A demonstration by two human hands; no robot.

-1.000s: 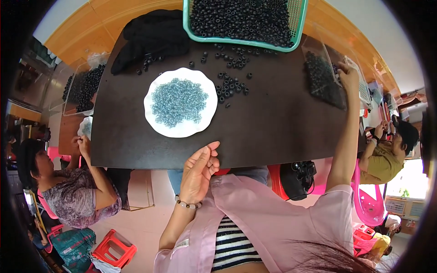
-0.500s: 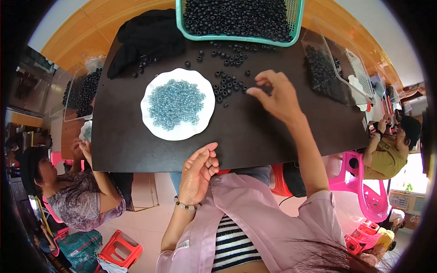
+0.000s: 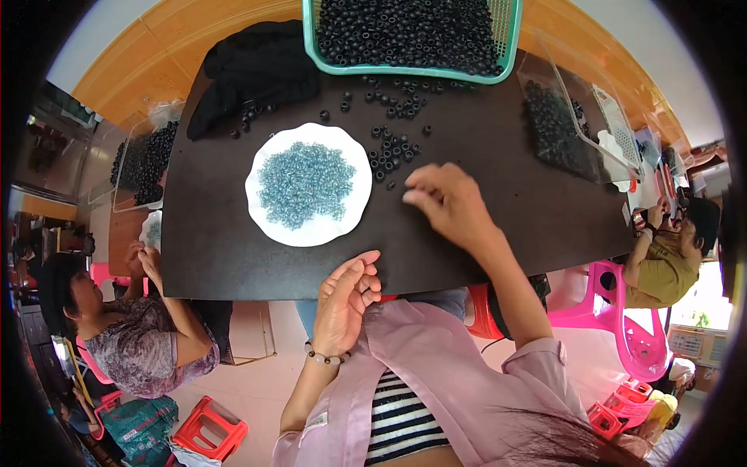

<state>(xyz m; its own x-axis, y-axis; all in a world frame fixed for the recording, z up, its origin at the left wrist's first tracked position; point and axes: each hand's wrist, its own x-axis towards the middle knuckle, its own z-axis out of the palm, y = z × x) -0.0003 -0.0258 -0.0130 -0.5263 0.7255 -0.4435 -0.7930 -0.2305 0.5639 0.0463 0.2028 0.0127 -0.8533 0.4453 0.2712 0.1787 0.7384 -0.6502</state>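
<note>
Above the table's near edge, my left hand (image 3: 342, 296) is held palm up, thumb pressed against its curled fingers; anything in that pinch is too small to make out. My right hand (image 3: 455, 206) is over the table, just right of loose black beads (image 3: 394, 149). Its fingers are bent and drawn close to the thumb, and what they hold, if anything, cannot be seen. Left of those beads is a white scalloped plate (image 3: 268, 227). Many small clear blue-grey beads (image 3: 306, 184) are heaped on it.
A green basket (image 3: 408, 74) full of black beads stands at the far edge. Black cloth (image 3: 253, 70) lies at the back left. A clear bin (image 3: 572, 117) of black beads stands at right, another (image 3: 142, 163) at left. People sit on both sides, near pink and red stools (image 3: 210, 428).
My right hand has moved toward me and slightly left, away from the loose black beads, its fingers closer together. My left hand keeps its pinched pose. The view has shifted slightly.
</note>
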